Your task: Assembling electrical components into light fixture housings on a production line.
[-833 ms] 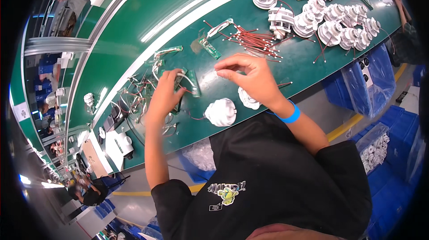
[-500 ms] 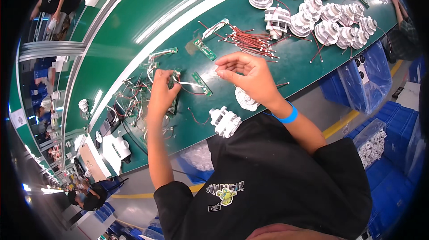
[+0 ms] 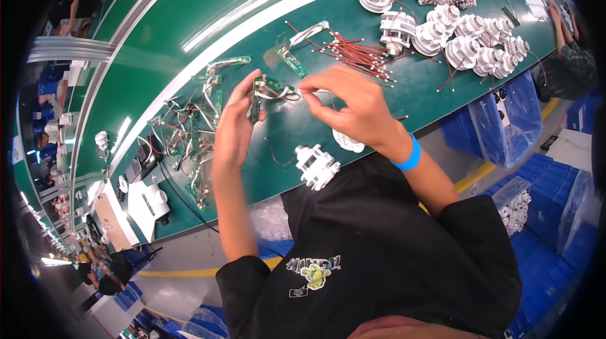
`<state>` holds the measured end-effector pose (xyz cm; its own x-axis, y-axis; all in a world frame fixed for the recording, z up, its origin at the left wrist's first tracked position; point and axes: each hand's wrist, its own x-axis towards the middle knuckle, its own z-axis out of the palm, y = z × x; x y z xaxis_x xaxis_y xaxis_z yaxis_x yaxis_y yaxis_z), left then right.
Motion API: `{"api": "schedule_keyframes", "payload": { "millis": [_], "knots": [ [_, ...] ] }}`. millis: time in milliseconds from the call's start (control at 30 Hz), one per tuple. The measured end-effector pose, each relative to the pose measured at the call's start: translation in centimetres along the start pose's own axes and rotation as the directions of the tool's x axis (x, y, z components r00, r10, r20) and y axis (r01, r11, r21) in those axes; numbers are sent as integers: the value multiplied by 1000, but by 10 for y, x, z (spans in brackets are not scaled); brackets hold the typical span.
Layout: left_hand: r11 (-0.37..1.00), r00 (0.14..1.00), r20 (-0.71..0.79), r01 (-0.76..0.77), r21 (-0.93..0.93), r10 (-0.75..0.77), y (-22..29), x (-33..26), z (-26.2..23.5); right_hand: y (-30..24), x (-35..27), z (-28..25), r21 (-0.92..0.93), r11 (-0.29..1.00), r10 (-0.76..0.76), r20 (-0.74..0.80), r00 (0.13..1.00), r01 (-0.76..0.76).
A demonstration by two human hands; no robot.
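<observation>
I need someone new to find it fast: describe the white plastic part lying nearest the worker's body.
On the green workbench, look at the near edge, just below the right hand. The white plastic spool-like part lies there on its side, a thin dark wire beside it. Unlike the similar white parts clustered at the far right, it lies alone.

Glossy green table (image 3: 208, 36), white plastic part (image 3: 317, 165)

Left hand (image 3: 232, 125) now lifts the green circuit board (image 3: 257, 96) upright, right hand (image 3: 353, 102) pinching its wires (image 3: 282, 93); before it lay lower.
</observation>
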<state>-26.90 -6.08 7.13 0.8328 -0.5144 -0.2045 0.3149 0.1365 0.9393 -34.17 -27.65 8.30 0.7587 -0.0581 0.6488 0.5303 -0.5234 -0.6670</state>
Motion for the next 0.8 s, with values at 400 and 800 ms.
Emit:
{"api": "schedule_keyframes", "payload": {
  "millis": [400,800],
  "knots": [
    [991,996,92,24,-128,-12,-10,5,33,12,12,20,-51,997,-68,-30,997,66],
    [990,998,62,36,-139,-28,-8,2,45,13,10,18,-37,996,-78,-52,996,77]
  ]
}}
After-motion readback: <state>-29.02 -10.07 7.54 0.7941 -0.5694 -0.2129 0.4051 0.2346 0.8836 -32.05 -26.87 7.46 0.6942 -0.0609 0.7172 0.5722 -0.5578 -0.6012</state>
